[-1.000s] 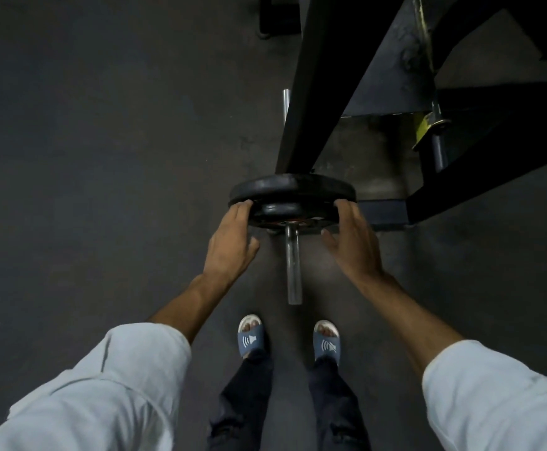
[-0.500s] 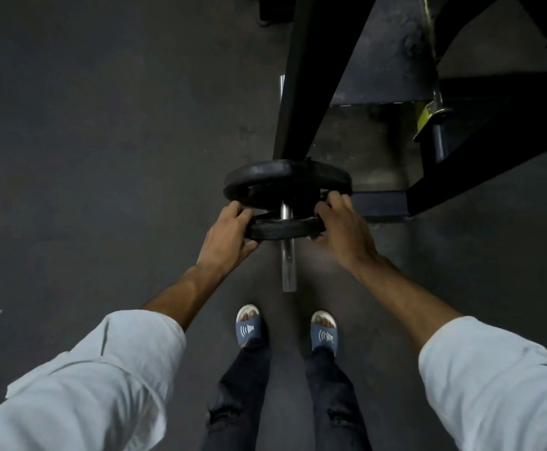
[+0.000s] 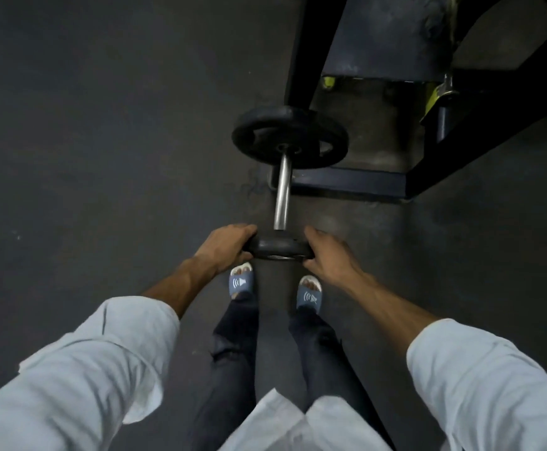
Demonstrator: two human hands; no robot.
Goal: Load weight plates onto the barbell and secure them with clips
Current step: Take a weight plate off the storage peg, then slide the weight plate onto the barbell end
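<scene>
Both hands are clenched on the small plate [image 3: 280,249], the left hand [image 3: 225,247] wrapped over its left rim and the right hand [image 3: 327,253] over its right rim, one grip either side so the weight stays level and the centre hole, I'd judge, lines up with the bar; the plate sits just below centre frame, right at the near tip of the barbell sleeve [image 3: 281,190], whether on it or just clear of it I cannot tell; further up the sleeve, well apart, a larger plate [image 3: 290,136] is already seated near the rack; no clip is visible on the sleeve; the black rack frame [image 3: 347,185] fills the upper right, with a yellow-green fitting [image 3: 434,99] on it; the floor [image 3: 103,141] is dark, dull and bare across the left; the person's sandals [image 3: 241,283] stand directly beneath the plate, which looks risky should it slip.
</scene>
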